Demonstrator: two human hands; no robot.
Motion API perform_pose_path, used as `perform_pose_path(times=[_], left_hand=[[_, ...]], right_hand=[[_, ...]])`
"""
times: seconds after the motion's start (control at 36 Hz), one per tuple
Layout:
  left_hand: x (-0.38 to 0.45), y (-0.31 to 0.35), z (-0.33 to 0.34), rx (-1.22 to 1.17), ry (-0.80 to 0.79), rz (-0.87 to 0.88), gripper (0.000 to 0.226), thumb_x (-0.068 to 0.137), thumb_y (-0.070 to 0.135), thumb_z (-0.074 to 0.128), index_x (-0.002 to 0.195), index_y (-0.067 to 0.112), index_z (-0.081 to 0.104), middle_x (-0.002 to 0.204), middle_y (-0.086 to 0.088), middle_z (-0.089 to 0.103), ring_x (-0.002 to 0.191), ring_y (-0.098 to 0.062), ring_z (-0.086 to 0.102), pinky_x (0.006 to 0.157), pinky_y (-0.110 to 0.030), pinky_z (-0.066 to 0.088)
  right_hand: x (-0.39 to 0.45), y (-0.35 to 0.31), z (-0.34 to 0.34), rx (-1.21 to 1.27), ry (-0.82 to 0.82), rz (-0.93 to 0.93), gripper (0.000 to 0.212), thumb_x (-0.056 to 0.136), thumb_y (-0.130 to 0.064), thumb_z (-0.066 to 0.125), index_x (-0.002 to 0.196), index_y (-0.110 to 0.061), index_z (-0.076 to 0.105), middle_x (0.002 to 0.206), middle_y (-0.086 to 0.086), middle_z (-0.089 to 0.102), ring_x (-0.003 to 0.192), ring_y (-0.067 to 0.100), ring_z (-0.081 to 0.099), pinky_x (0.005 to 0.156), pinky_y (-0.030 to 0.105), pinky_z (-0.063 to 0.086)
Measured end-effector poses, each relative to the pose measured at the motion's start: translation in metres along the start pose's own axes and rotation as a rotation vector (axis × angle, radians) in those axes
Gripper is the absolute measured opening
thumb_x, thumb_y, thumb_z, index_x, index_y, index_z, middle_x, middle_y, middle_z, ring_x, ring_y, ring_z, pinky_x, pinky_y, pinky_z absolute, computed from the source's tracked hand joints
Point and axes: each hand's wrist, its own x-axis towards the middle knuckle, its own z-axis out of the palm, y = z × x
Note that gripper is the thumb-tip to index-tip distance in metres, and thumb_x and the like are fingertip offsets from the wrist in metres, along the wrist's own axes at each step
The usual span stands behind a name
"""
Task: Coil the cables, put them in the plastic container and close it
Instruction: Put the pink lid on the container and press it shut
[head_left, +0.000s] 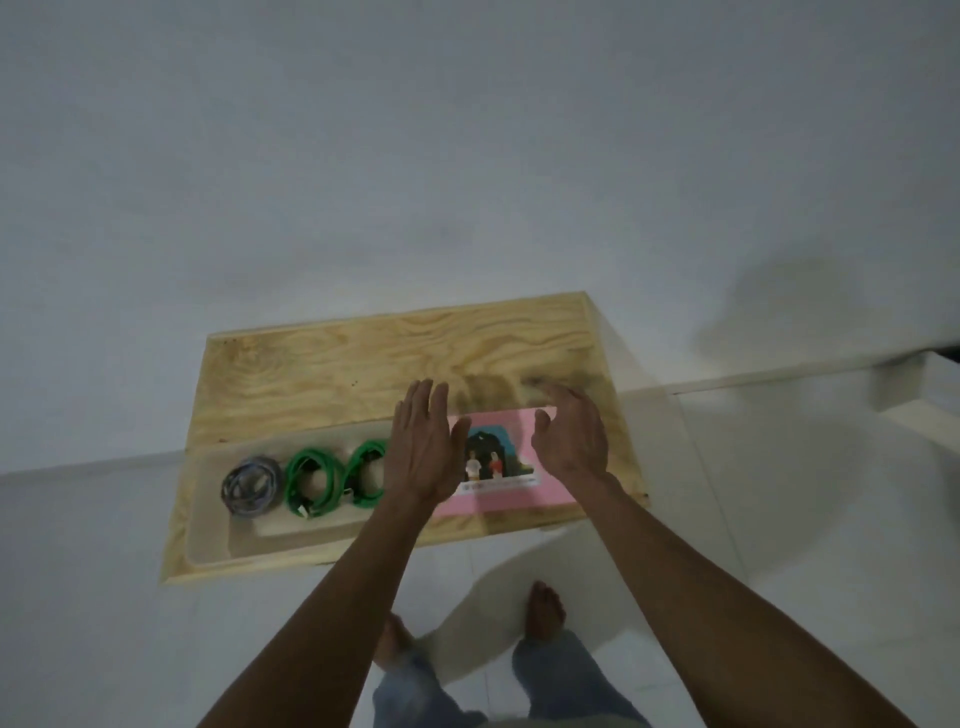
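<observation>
A clear plastic container lies on the left half of the wooden table. Inside it sit a grey coiled cable and two green coiled cables, side by side. To the right lies the pink lid with a picture on it. My left hand hovers with straight fingers over the lid's left edge, covering part of the right green coil. My right hand is spread with loosely bent fingers over the lid's right part. Neither hand holds anything.
The table stands against a white wall on a pale tiled floor. My bare feet are just in front of the table. A low white step sits at the far right.
</observation>
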Motion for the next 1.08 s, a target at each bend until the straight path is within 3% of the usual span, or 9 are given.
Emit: perform_pose_path(times=[0.22, 0.42, 0.53, 0.61, 0.69, 0.78, 0.86, 1.0, 1.08], left_hand=[[0.000, 0.015, 0.070, 0.062, -0.139, -0.253, 0.059, 0.093, 0.032, 0.064, 0.142, 0.008, 0.043, 0.146, -0.017, 0.044, 0.137, -0.035, 0.037, 0.108, -0.048, 0.040], [0.003, 0.015, 0.100, 0.130, -0.073, -0.315, 0.074, 0.079, 0.042, 0.077, 0.139, 0.012, 0.046, 0.148, -0.017, 0.037, 0.136, -0.038, 0.037, 0.106, -0.047, 0.037], [0.003, 0.021, 0.113, 0.079, -0.038, -0.447, 0.105, 0.073, 0.057, 0.077, 0.151, 0.011, 0.024, 0.159, -0.023, 0.019, 0.147, -0.041, 0.019, 0.117, -0.053, 0.024], [0.006, 0.025, 0.119, -0.056, 0.005, -0.507, 0.104, 0.064, 0.061, 0.080, 0.142, 0.017, 0.027, 0.148, -0.022, 0.030, 0.140, -0.043, 0.026, 0.113, -0.055, 0.026], [0.012, 0.028, 0.124, -0.113, -0.024, -0.545, 0.103, 0.066, 0.059, 0.080, 0.143, 0.021, 0.024, 0.151, -0.026, 0.025, 0.143, -0.045, 0.020, 0.115, -0.058, 0.022], [0.017, 0.032, 0.124, -0.120, -0.034, -0.537, 0.099, 0.067, 0.057, 0.080, 0.142, 0.024, 0.026, 0.148, -0.027, 0.029, 0.142, -0.046, 0.022, 0.114, -0.060, 0.023], [0.020, 0.038, 0.116, -0.180, 0.000, -0.512, 0.088, 0.067, 0.055, 0.080, 0.135, 0.028, 0.031, 0.135, -0.020, 0.040, 0.130, -0.042, 0.035, 0.106, -0.057, 0.035], [0.025, 0.044, 0.089, -0.174, 0.067, -0.438, 0.092, 0.070, 0.059, 0.077, 0.143, 0.025, 0.031, 0.140, -0.020, 0.039, 0.129, -0.041, 0.036, 0.105, -0.057, 0.036], [0.029, 0.047, 0.055, -0.151, 0.177, -0.383, 0.089, 0.069, 0.056, 0.079, 0.141, 0.025, 0.036, 0.134, -0.014, 0.038, 0.123, -0.035, 0.038, 0.100, -0.047, 0.036]], right_hand=[[0.007, 0.077, 0.013, -0.056, -0.166, 0.047, 0.048, 0.096, -0.022, 0.058, 0.143, -0.018, 0.047, 0.148, 0.007, 0.045, 0.135, 0.028, 0.040, 0.104, 0.041, 0.044], [0.014, 0.111, 0.028, -0.126, -0.183, 0.068, 0.066, 0.089, -0.042, 0.065, 0.147, -0.020, 0.042, 0.153, 0.012, 0.038, 0.141, 0.035, 0.034, 0.113, 0.051, 0.034], [0.016, 0.127, 0.027, -0.210, -0.119, 0.069, 0.062, 0.091, -0.043, 0.065, 0.145, -0.020, 0.044, 0.150, 0.011, 0.043, 0.138, 0.035, 0.036, 0.103, 0.050, 0.042], [0.017, 0.131, 0.026, -0.204, -0.100, 0.088, 0.060, 0.095, -0.040, 0.059, 0.148, -0.020, 0.039, 0.155, 0.012, 0.036, 0.143, 0.036, 0.030, 0.105, 0.052, 0.039], [0.018, 0.130, 0.025, -0.168, -0.132, 0.116, 0.058, 0.100, -0.038, 0.049, 0.152, -0.020, 0.031, 0.160, 0.012, 0.028, 0.149, 0.038, 0.020, 0.112, 0.054, 0.032], [0.018, 0.125, 0.023, -0.127, -0.137, 0.126, 0.057, 0.101, -0.040, 0.043, 0.152, -0.017, 0.032, 0.159, 0.014, 0.030, 0.148, 0.039, 0.021, 0.113, 0.054, 0.031], [0.017, 0.118, 0.021, -0.050, -0.071, 0.160, 0.066, 0.092, -0.050, 0.031, 0.146, -0.014, 0.042, 0.151, 0.016, 0.043, 0.141, 0.042, 0.035, 0.107, 0.056, 0.040], [0.017, 0.094, 0.004, 0.036, -0.016, 0.178, 0.060, 0.097, -0.033, 0.054, 0.150, -0.014, 0.033, 0.153, 0.016, 0.033, 0.135, 0.037, 0.037, 0.106, 0.050, 0.039], [0.018, 0.067, -0.007, 0.064, 0.062, 0.187, 0.063, 0.094, -0.038, 0.057, 0.149, -0.018, 0.034, 0.149, 0.014, 0.034, 0.129, 0.037, 0.038, 0.101, 0.050, 0.042]])
